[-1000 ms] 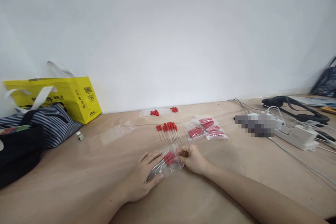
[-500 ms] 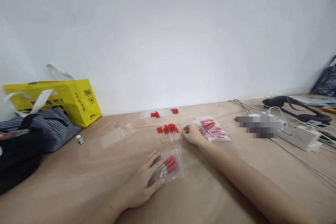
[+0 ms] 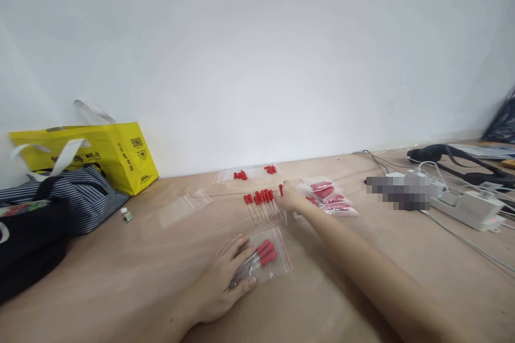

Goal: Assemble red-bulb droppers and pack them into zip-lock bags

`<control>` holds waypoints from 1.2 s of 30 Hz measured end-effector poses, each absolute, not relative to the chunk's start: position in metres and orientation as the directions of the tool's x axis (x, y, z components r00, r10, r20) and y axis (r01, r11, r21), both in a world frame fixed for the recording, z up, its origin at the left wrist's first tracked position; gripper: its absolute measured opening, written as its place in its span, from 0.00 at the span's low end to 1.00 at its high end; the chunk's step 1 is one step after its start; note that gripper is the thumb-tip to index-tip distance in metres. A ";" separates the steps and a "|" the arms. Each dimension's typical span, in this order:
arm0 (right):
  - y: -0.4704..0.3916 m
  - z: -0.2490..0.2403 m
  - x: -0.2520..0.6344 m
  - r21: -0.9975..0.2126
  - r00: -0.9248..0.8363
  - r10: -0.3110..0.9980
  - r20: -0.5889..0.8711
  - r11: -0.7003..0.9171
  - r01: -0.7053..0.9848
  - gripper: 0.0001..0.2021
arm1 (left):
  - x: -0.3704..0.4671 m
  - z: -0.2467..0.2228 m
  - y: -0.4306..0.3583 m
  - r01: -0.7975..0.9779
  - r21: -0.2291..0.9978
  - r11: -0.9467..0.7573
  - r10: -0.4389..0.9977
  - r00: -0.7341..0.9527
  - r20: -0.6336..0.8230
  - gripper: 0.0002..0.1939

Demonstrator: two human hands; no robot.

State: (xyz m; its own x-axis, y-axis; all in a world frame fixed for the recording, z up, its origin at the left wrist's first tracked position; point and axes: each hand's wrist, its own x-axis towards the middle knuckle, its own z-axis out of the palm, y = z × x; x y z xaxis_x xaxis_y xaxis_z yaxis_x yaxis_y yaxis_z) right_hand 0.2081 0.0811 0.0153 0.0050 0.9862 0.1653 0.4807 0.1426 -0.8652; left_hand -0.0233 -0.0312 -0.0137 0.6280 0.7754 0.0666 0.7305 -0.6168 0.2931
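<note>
Under my left hand (image 3: 231,273) lies a clear zip bag (image 3: 277,273) with a few red-bulbed droppers (image 3: 267,252) inside. The thumb and fingers straddle its near end and hold it on the table. My right hand (image 3: 290,197) is closed on a single dropper (image 3: 281,189), its red bulb up and its thin stem showing below the fingers. Just left of that hand, a row of loose droppers (image 3: 259,198) lies side by side, bulbs toward the wall. Zip bags packed with red-bulbed droppers (image 3: 333,198) lie right of my right hand.
Flat clear bags (image 3: 181,209) lie left of the row. Near the wall is a clear bag with red bulbs (image 3: 240,175). A small bottle (image 3: 126,215), yellow bag (image 3: 137,155) and striped bag (image 3: 100,198) stand left. A power strip (image 3: 462,209), cables and a black headset (image 3: 478,166) lie right.
My right hand has closed on one dropper at the right end of the row and tilted it up. My left hand stays on the zip bag. The view has shifted slightly.
</note>
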 end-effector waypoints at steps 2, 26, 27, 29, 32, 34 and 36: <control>0.066 0.015 0.222 -0.871 0.007 0.986 0.169 0.146 0.469 0.24 | -0.024 -0.015 -0.031 0.729 0.290 -0.620 0.772 0.632 0.062 0.26; -0.029 -0.023 0.223 -1.000 -0.320 0.947 -0.025 -0.030 -0.008 0.16 | -0.019 -0.019 -0.031 0.749 0.262 -0.609 0.787 0.612 0.078 0.26; -0.029 -0.023 0.222 -1.000 -0.319 0.948 -0.011 -0.004 0.022 0.16 | -0.020 -0.020 -0.031 0.748 0.260 -0.611 0.786 0.613 0.082 0.26; -0.029 -0.023 0.220 -0.997 -0.349 0.937 0.016 0.041 0.064 0.14 | -0.020 -0.020 -0.031 0.751 0.251 -0.611 0.786 0.612 0.084 0.26; -0.026 -0.024 0.221 -0.985 -0.436 0.900 -0.022 0.054 0.162 0.08 | -0.018 -0.016 -0.033 0.760 0.233 -0.606 0.790 0.610 0.067 0.26; -0.023 -0.025 0.222 -0.976 -0.470 0.881 -0.057 0.049 0.211 0.07 | -0.015 -0.010 -0.035 0.768 0.228 -0.599 0.794 0.606 0.044 0.26; -0.020 -0.026 0.221 -0.973 -0.482 0.874 -0.067 0.050 0.226 0.07 | -0.013 -0.005 -0.037 0.776 0.227 -0.589 0.800 0.600 0.025 0.26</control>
